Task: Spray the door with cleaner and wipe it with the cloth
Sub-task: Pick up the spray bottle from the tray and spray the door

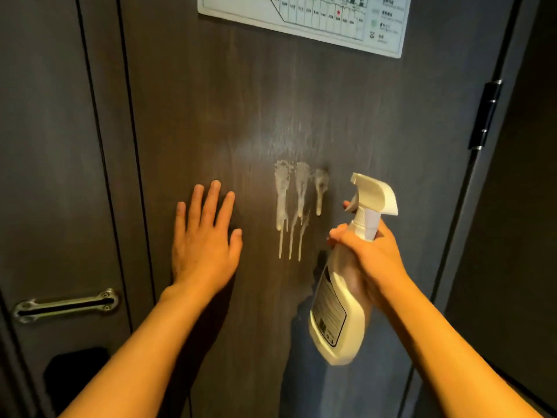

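Note:
A dark wooden door (pixel 271 95) fills the view. Three blobs of white foam (pixel 297 194) cling to its middle, with thin runs dripping down. My right hand (pixel 369 260) grips the neck of a white spray bottle (pixel 340 303), a finger at the trigger, with the nozzle pointing left at the door, just right of the foam. My left hand (pixel 205 236) lies flat on the door left of the foam, fingers spread, holding nothing. No cloth is in view.
A framed floor-plan sign (pixel 304 19) hangs at the top of the door. A metal latch plate (pixel 64 304) sits on the frame at lower left. A black hinge (pixel 485 116) is on the right edge.

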